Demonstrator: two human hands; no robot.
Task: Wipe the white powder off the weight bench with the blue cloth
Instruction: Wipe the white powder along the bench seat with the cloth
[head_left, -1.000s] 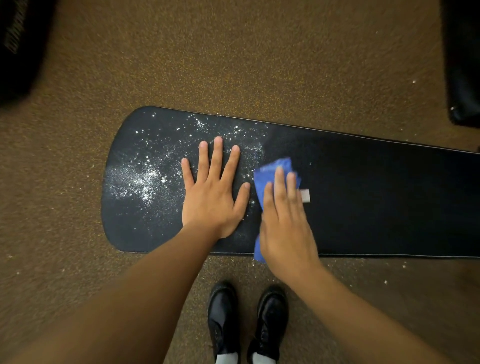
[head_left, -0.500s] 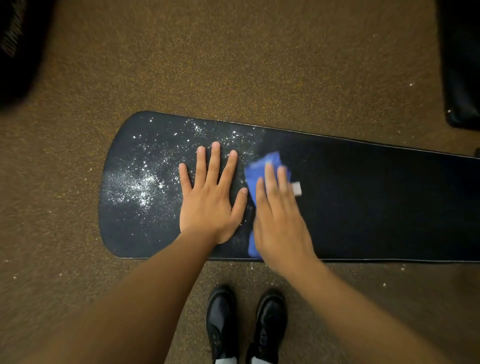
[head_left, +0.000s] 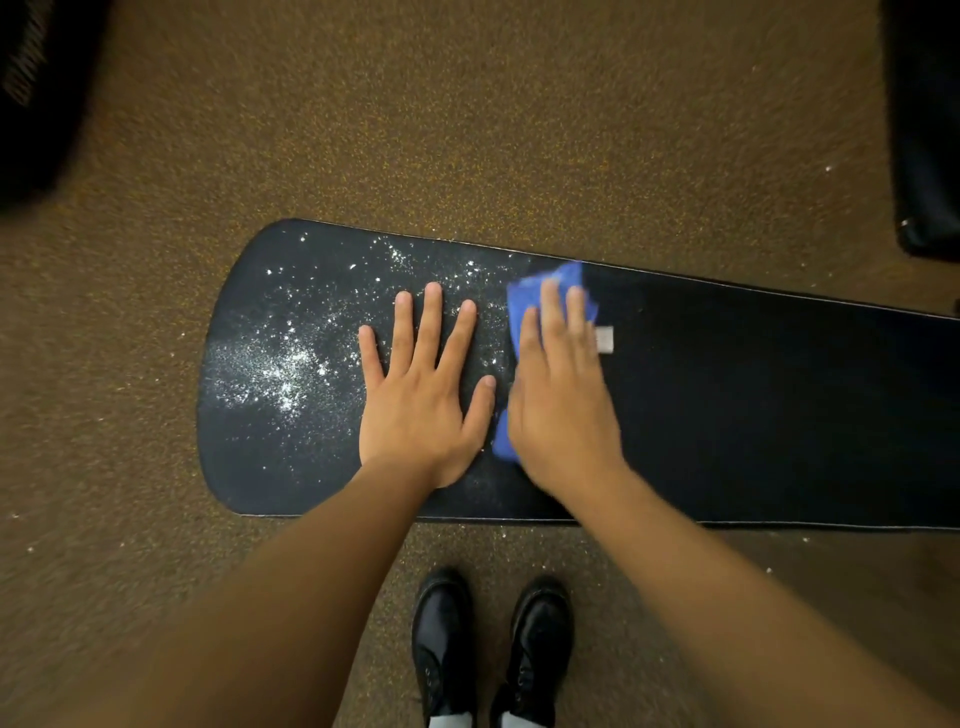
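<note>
Powder lies scattered white over the rounded left end of the black bench. Left hand presses flat on the pad, fingers spread wide and holding nothing. Just beside it, the right hand lies flat on the blue cloth, fingers extended, pinning it against the pad near the far edge.

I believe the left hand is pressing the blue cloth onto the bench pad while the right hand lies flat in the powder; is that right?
Not quite: the hands are swapped. The head view shows the right hand pressing the blue cloth onto the bench pad, while the left hand lies flat, fingers spread, in the white powder.
</note>
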